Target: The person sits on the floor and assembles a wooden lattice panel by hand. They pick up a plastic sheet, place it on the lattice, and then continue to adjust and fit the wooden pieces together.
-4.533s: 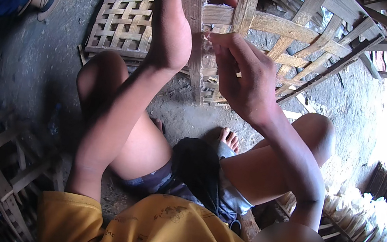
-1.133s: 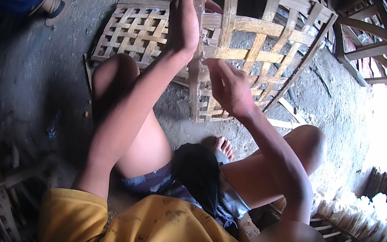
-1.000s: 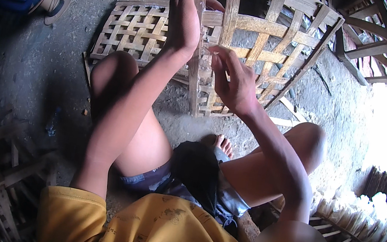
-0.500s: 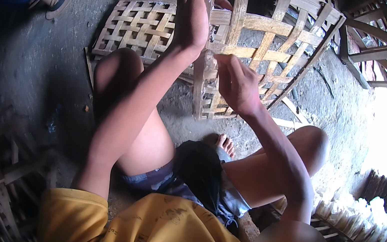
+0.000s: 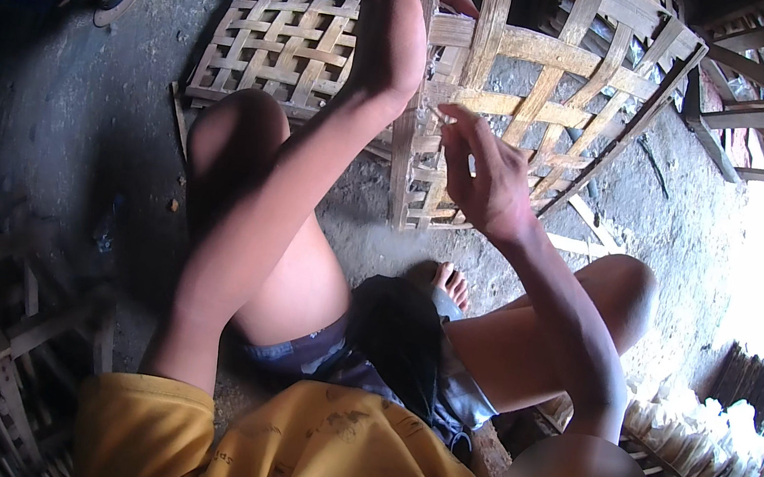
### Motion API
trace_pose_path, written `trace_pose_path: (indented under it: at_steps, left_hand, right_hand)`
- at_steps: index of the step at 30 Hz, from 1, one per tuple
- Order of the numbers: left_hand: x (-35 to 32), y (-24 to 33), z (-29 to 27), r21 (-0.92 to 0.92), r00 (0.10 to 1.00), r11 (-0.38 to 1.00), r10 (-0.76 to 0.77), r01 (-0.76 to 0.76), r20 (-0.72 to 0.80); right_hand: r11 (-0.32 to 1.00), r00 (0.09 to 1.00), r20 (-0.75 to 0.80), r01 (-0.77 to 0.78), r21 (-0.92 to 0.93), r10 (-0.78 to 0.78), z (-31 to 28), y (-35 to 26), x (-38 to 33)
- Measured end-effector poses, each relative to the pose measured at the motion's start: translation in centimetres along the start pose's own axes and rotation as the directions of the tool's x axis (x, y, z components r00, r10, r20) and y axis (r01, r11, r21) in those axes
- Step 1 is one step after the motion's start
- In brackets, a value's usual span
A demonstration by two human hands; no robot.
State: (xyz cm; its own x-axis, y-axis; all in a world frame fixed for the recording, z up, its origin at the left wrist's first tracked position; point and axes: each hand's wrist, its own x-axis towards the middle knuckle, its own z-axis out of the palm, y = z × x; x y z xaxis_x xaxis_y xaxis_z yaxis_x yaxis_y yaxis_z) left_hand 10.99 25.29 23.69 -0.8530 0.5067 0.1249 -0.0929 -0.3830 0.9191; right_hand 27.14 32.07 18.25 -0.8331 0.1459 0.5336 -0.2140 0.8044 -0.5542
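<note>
The basket [image 5: 501,106] is made from flat strips of pale brown wood, which cross over and under each other and leave open gaps of nearly square shape. It fills the upper middle of the frame and reaches toward the upper right, and the top edge of the frame cuts it. Along its left side a thick post [image 5: 400,167] stands almost vertical in the frame, with some whitish spots on it. On the right side a darker, thin bar [image 5: 621,137] runs slanted. Near the bottom, the weave looks narrower and closer.
</note>
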Motion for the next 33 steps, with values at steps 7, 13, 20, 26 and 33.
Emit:
trace_pose_path:
  at_steps: [7, 13, 20, 26, 33]
  left_hand:
    - [-0.3, 0.8, 0.1, -0.067, 0.999, 0.998, -0.023, 0.020, -0.038]
    - [0.1, 0.3, -0.3, -0.064, 0.996, 0.995, -0.079, 0.076, -0.046]
    - [-0.9, 1.0, 0.7, -0.019, 0.992, 0.999, -0.042, 0.040, -0.117]
    - [0.4, -0.5, -1.3, -0.116, 0.996, 0.990, 0.080, -0.082, -0.027]
    - [-0.4, 0.7, 0.0, -0.109, 0.999, 0.993, -0.047, 0.048, 0.010]
  right_hand:
    - [0.998, 0.996, 0.090, -0.018, -0.059, 0.024, 1.3, 1.5, 0.1]
    - [0.998, 0.994, 0.096, 0.053, -0.023, -0.051, 0.5, 1.3, 0.6]
    - [0.994, 0.992, 0.052, -0.111, -0.005, 0.111, 1.0, 0.3, 0.6]
    - [0.990, 0.986, 0.086, -0.139, -0.017, 0.139, 2.8, 1.1, -0.8]
    - [0.998, 0.997, -0.066, -0.049, -0.043, 0.046, 1.1, -1.1, 1.2]
